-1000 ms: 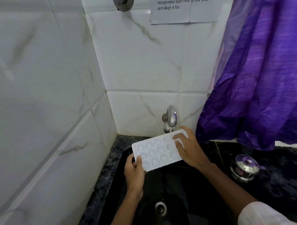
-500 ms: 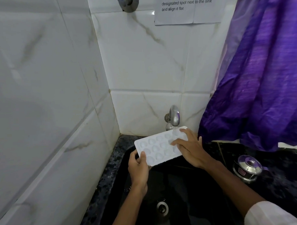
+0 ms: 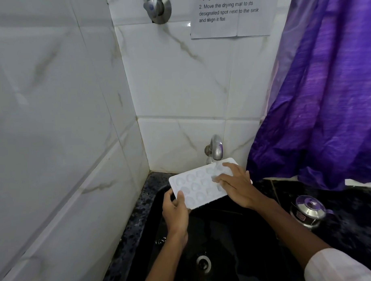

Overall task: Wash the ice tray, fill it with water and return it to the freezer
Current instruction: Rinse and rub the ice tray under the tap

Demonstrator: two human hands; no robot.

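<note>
White plastic ice tray (image 3: 197, 187), round cells up, held over our black sink (image 3: 225, 233) just under the steel tap (image 3: 216, 148). Our left hand (image 3: 175, 214) pinches its near-left corner, thumb on top. Our right hand (image 3: 236, 186) lies on its right end, fingers (image 3: 220, 178) spread across the cells. Steel lidded pot (image 3: 309, 210) on the counter, right.

Black speckled counter (image 3: 139, 224) with sunken sink (image 3: 226, 244).
A lidded steel pot (image 3: 310, 210) stands near the counter's right edge.

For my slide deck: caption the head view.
Left hand holds a white ice tray under the tap over a black sink while the right hand rubs it.
</note>
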